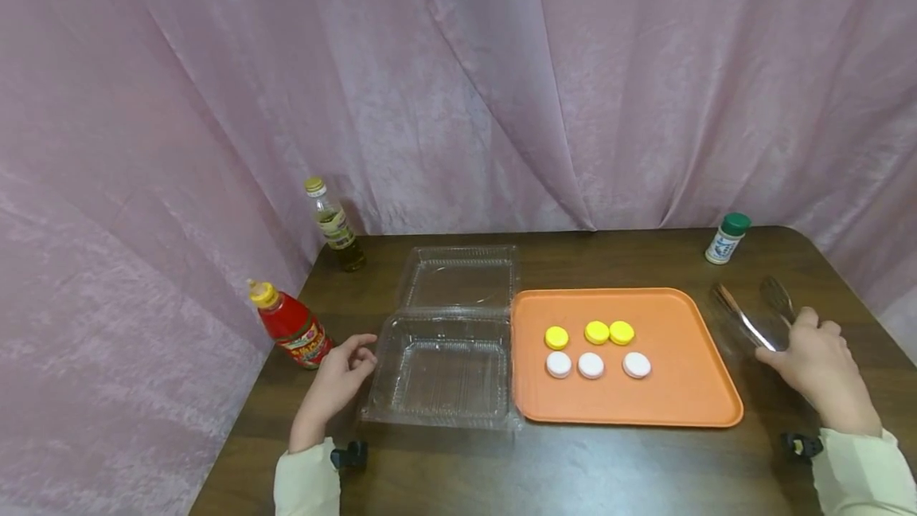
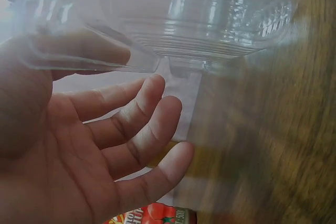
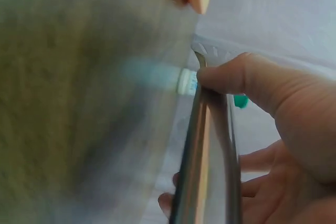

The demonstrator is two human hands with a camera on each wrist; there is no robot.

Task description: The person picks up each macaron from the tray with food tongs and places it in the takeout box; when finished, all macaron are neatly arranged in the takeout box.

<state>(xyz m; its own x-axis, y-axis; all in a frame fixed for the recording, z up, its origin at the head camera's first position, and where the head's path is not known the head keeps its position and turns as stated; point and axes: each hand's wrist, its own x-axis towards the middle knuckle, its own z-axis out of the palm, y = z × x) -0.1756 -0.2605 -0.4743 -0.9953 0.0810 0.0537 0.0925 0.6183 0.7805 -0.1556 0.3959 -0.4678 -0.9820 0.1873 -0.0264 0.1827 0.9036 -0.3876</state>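
Note:
My right hand (image 1: 825, 369) holds a pair of metal tongs (image 1: 745, 315) at the right of the table. In the right wrist view the thumb presses one arm of the tongs (image 3: 197, 156), with the fingers on the far side. My left hand (image 1: 344, 377) is at the left rim of a clear plastic clamshell box (image 1: 444, 412), its fingers loosely bent and holding nothing. One digit shows through the box wall (image 2: 210, 40) in the left wrist view. Three yellow macarons (image 1: 597, 332) and three white macarons (image 1: 591, 365) lie on an orange tray (image 1: 630, 408).
The box's lid (image 1: 462, 281) lies folded back behind it. A ketchup bottle (image 1: 294, 333) stands just left of my left hand, and an oil bottle (image 1: 335, 229) stands behind. At the back right is a green-capped shaker (image 1: 727, 239). A pink curtain (image 1: 458, 102) hangs behind the table.

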